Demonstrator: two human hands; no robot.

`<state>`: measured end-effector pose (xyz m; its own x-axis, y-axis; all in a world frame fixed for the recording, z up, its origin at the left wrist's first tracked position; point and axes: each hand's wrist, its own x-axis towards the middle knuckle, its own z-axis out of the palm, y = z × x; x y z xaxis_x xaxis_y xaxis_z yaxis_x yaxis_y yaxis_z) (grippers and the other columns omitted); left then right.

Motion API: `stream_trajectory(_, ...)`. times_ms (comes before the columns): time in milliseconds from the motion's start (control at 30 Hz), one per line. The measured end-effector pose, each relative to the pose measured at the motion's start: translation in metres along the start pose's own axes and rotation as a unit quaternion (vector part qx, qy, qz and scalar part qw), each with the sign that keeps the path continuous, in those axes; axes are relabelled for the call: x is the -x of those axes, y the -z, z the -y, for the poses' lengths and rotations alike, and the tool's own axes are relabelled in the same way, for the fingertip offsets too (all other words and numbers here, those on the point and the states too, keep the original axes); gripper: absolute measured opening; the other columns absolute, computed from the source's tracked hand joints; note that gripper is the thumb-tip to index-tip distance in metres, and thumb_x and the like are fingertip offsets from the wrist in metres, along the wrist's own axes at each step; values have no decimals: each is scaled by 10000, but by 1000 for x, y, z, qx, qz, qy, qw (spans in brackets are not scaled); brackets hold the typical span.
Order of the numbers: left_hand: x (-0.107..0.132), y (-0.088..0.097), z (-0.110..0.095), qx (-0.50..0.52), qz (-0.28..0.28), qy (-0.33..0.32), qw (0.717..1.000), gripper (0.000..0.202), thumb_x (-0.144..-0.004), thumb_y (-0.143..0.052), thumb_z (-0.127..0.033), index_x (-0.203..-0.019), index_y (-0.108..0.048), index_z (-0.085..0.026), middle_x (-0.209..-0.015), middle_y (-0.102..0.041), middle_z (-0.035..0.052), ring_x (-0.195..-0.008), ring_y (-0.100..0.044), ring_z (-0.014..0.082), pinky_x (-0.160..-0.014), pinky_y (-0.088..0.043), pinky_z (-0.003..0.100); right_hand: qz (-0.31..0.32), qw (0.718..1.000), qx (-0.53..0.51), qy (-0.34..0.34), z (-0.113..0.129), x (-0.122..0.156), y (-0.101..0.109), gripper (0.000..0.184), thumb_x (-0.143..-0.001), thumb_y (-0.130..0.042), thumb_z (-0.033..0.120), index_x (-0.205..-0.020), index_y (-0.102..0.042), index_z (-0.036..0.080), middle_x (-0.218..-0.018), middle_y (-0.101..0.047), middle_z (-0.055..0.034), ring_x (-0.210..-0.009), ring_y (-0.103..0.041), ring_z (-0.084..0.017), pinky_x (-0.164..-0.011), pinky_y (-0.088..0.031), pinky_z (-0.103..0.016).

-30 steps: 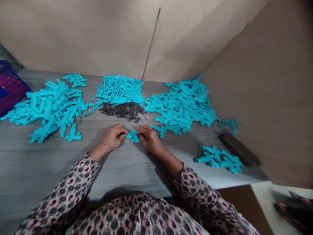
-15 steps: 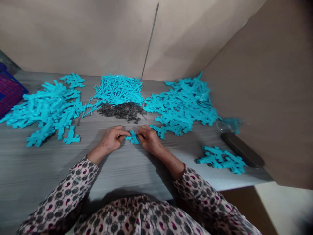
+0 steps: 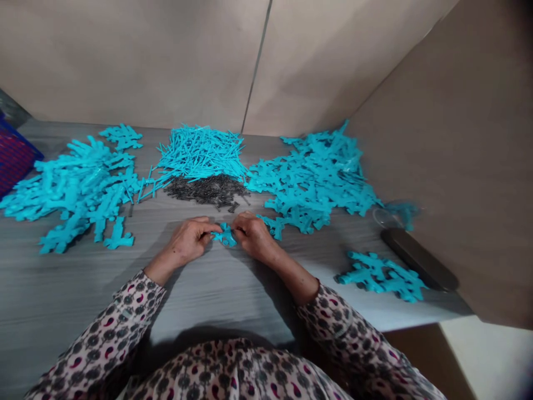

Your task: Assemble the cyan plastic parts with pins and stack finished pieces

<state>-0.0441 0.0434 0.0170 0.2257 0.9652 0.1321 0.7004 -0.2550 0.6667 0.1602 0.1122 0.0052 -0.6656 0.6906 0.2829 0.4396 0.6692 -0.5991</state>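
Between my hands is a small turquoise plastic piece [image 3: 226, 235] with an irregular, notched outline. My left hand [image 3: 191, 238] pinches its left end between thumb and fingers. On its right end, the fingers of my right hand [image 3: 250, 232] are closed, and any smaller part inside them is hidden. Just beyond lies a heap of small dark pins [image 3: 206, 190]. Behind those is a pile of thin turquoise sticks [image 3: 202, 153]. Notched turquoise plates [image 3: 314, 178] are heaped close to my right hand.
More turquoise pieces [image 3: 79, 180] are piled on the left, near a blue and red basket [image 3: 16, 153]. At the right, several turquoise pieces with dark ends [image 3: 383, 275] lie beside a long dark case [image 3: 418, 258]. Upright panels [image 3: 166, 61] bound the grey table [image 3: 200, 311].
Both hands stay at the same turquoise piece, with only a slight shift of the fingers. The view has moved a little.
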Motion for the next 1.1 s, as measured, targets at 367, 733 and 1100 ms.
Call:
stream_trajectory(367, 2, 6, -12, -49, 16, -28, 998, 368, -821, -509, -24, -962, -779, -230, -726, -575, 5, -643, -541, 110, -576, -360, 207, 81, 994, -58, -49, -2, -17, 13, 188, -682, -526, -3, -601, -539, 167, -580, -509, 26, -576, -453, -113, -563, -308, -225)
stream_trajectory(733, 1, 3, -15, -65, 12, -9, 998, 336, -818, -506, -40, -951, -766, -206, -764, -603, 16, -659, -574, 123, -606, -396, 232, 77, 992, -98, -28, -12, -14, 12, 203, -744, -544, 17, -608, -526, 166, -591, -493, 36, -565, -436, -95, -552, -304, -216)
stream_trajectory(1100, 1, 3, -14, -81, 2, -3, 997, 352, -794, -530, -56, -956, -775, -248, -724, -561, 3, -633, -544, 127, -589, -386, 233, 88, 993, -80, -19, -10, -14, 18, 202, -775, -538, -17, -686, -602, 152, -691, -600, 2, -676, -547, -123, -641, -376, -218)
